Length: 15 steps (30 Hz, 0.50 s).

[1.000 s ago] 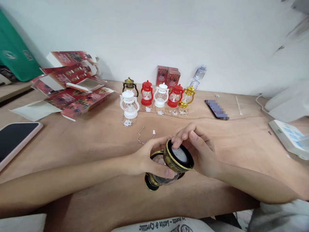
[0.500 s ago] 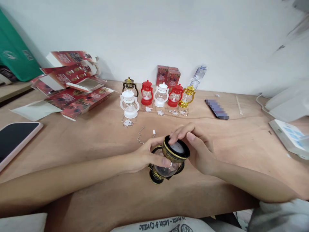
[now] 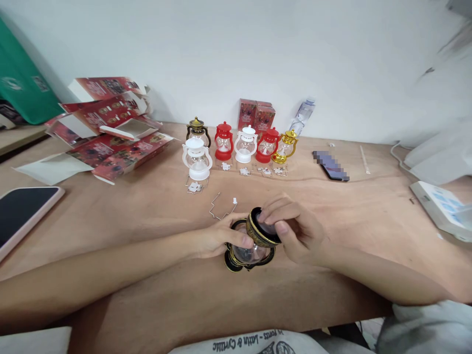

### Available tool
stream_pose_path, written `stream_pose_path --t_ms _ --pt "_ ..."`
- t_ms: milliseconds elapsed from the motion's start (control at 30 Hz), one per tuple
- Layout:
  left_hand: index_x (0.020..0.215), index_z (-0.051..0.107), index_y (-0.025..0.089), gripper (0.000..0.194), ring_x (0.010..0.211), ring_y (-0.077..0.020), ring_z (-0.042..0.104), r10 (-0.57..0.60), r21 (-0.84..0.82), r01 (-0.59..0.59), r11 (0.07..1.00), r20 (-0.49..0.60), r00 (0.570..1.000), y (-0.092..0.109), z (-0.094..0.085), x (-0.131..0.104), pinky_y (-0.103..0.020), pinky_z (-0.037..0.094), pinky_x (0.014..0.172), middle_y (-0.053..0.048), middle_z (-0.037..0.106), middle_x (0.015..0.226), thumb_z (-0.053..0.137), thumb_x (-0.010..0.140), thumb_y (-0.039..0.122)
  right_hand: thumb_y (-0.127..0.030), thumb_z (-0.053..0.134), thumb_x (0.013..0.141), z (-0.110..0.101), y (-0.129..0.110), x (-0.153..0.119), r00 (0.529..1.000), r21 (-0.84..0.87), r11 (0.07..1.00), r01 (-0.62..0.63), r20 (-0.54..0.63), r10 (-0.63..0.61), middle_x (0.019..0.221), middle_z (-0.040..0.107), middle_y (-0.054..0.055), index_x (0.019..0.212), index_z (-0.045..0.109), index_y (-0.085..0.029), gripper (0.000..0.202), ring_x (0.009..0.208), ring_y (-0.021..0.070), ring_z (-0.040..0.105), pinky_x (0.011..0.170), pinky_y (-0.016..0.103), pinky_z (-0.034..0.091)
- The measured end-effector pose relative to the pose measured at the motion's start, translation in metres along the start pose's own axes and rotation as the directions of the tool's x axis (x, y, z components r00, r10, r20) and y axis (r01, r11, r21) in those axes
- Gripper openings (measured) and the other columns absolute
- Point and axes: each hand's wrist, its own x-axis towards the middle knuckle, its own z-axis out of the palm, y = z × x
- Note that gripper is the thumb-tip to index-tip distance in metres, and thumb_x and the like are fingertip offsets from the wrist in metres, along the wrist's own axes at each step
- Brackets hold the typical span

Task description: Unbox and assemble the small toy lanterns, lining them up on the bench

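Note:
My left hand point(image 3: 229, 236) is closed around a small black-and-gold lantern point(image 3: 248, 254), its thumb across the clear globe near the base. The lantern is tilted upside down, with its round base facing up and toward me. On that base my right hand point(image 3: 295, 228) rests with bent fingers, the fingertips and thumb pressed on the recessed cover point(image 3: 268, 228). The fingers hide part of the cover. Just beyond my hands, a thin bent wire handle point(image 3: 217, 211) and a small white tab point(image 3: 235, 200) lie on the table.
At the back stand white point(image 3: 198, 160), red point(image 3: 223, 142), gold point(image 3: 285, 147) and bronze lanterns, with small wire parts before them. Opened red boxes point(image 3: 118, 142) pile up at left. Phones lie left point(image 3: 25, 216) and right point(image 3: 331, 165). A bottle point(image 3: 304, 117) leans by the wall.
My right hand has come down onto the base, its fingers and thumb now closer together over the cover. The lantern has shifted slightly left and tilted a little.

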Motion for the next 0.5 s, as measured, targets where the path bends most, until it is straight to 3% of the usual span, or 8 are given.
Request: stream_pose_path --t_ms 200,400,500 --pt "0.082 0.069 0.014 0.044 0.065 -0.0103 0.059 -0.036 -0.025 0.036 0.999 0.005 0.999 0.002 0.001 -0.001 -0.021 0.047 0.066 0.001 0.067 0.068 0.088 0.044 0.026 -0.018 0.052 0.085 0.0 0.007 0.0 0.988 -0.065 0.987 0.15 0.046 -0.148 0.071 0.063 0.004 0.092 0.057 -0.022 0.01 0.065 0.0155 0.061 0.06 0.031 0.049" --pt "0.08 0.07 0.013 0.043 0.072 -0.0132 0.059 -0.083 0.114 0.071 0.991 0.1 0.991 -0.001 -0.006 0.002 -0.024 0.047 0.075 -0.001 0.068 0.067 0.087 0.046 0.034 -0.028 0.043 0.089 0.001 0.018 -0.008 0.934 -0.143 0.923 0.357 0.049 -0.354 0.068 0.064 0.001 0.086 0.058 -0.028 0.015 0.054 0.0157 0.057 0.051 0.032 0.044" --pt "0.078 0.07 0.013 0.039 0.066 -0.0106 0.057 -0.097 0.131 0.082 0.988 0.113 0.989 0.0 -0.005 0.001 -0.022 0.046 0.071 0.001 0.066 0.067 0.087 0.049 0.034 -0.03 0.036 0.091 0.004 0.02 -0.011 0.912 -0.215 0.89 0.401 -0.002 -0.411 0.063 0.062 0.0 0.078 0.056 -0.029 0.024 0.049 0.0152 0.051 0.048 0.032 0.041"
